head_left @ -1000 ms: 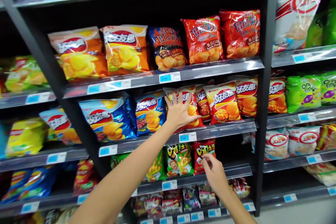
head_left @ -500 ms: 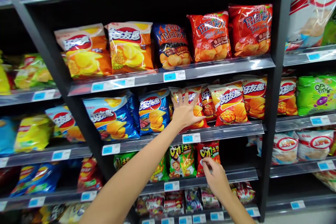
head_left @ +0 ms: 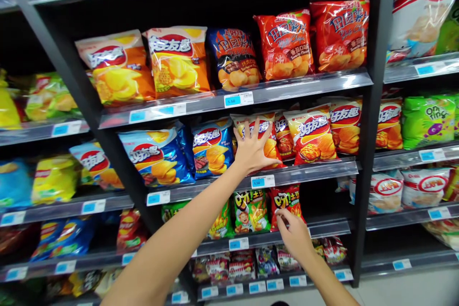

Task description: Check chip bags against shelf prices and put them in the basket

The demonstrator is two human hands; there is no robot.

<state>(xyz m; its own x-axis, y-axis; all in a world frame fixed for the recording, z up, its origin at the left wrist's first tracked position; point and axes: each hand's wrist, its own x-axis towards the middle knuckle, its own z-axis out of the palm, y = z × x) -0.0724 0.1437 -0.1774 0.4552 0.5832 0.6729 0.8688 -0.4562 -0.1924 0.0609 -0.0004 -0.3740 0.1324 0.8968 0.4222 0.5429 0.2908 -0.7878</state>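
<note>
My left hand (head_left: pixel 251 149) lies flat with spread fingers against an orange-and-red crisp bag (head_left: pixel 271 146) on the middle shelf, covering most of its front. Just left of that hand stands a blue crisp bag (head_left: pixel 212 149), and a red-and-yellow bag (head_left: pixel 311 136) stands to its right. One shelf lower, my right hand (head_left: pixel 294 235) pinches the lower left edge of a small red crisp bag (head_left: pixel 287 203). A green-and-yellow snack bag (head_left: pixel 251 211) stands beside it.
Dark metal shelving (head_left: pixel 120 153) holds rows of snack bags, with a grey shelf lip (head_left: pixel 304 174) and blue price tags under each row. Red and orange bags fill the shelf above. Another shelf bay stands to the right, and pale floor shows at the bottom right.
The whole view has shifted slightly, with the shelves sitting a little higher in the frame. Both hands stay on the same bags.
</note>
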